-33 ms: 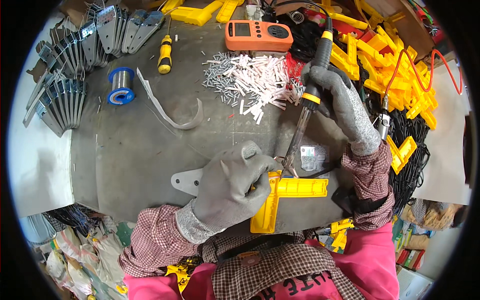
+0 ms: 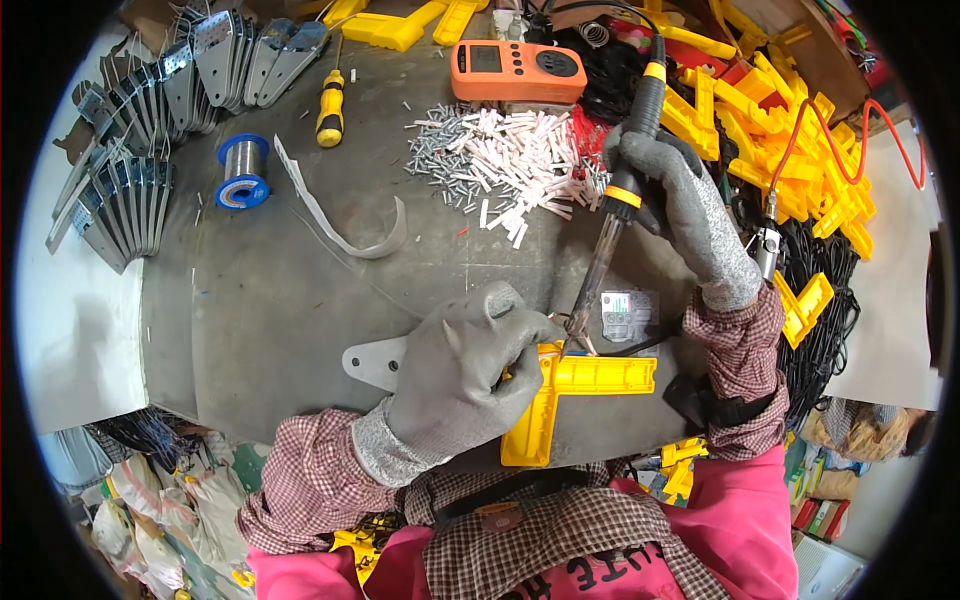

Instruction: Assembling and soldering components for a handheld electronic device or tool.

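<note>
While the gray-gloved right grip (image 2: 685, 190) clamped a black-and-yellow soldering iron (image 2: 622, 197) near a yellow T-shaped plastic housing (image 2: 602, 376), the gray-gloved left grip (image 2: 462, 365) was pinched together, contents unclear.

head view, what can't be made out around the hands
In the head view:
Grey plate: right part hidden behind the left hand.
Iron: handle partly covered by the right hand; too small at its tip to tell whether it touches the yellow frame.
What the left hand pinches, if anything: too small.
</note>
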`<state>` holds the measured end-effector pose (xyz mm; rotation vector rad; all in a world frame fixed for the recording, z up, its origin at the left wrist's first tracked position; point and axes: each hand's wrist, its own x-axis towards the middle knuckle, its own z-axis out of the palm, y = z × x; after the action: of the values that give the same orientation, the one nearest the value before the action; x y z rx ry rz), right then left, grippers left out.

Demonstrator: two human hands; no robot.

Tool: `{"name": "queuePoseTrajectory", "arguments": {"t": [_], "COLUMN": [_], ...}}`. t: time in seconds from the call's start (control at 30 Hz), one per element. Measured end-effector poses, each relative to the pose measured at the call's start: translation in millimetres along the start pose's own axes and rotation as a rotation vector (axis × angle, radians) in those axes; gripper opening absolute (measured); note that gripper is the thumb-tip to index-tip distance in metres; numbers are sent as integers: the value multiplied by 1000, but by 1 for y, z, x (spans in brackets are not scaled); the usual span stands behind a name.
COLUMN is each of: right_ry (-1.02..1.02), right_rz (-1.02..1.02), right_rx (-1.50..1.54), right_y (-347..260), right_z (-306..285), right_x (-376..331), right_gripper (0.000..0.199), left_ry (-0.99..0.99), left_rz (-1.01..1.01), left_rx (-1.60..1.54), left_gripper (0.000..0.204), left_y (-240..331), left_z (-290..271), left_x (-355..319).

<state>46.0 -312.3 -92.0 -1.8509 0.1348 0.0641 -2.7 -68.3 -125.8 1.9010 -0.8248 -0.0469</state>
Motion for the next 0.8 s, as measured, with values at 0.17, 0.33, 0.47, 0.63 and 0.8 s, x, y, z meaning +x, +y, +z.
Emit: {"name": "queuePoseTrajectory", "arguments": {"t": [0.17, 0.33, 0.47, 0.63, 0.8], "right_ry": [15, 29, -4, 3, 27], "right_rz": [95, -84, 121, -186, 29], "right_rx": [41, 35, 63, 9, 124], "right_y": [-8, 12, -5, 16, 0], "right_z": [2, -2, 1, -1, -13], "right_x": [-1, 2, 0, 8, 10], "right_gripper": [29, 30, 30, 28, 30], "left_ry": [-5, 3, -7, 6, -51], "left_rz": [-21, -1, -27, -18, 24], "left_rx": [10, -6, 7, 28, 117], "left_gripper": [16, 16, 16, 15, 18], "left_y": [0, 0, -1, -1, 1], "left_z": [0, 4, 3, 3, -24], "left_x": [-2, -3, -3, -1, -6]}}
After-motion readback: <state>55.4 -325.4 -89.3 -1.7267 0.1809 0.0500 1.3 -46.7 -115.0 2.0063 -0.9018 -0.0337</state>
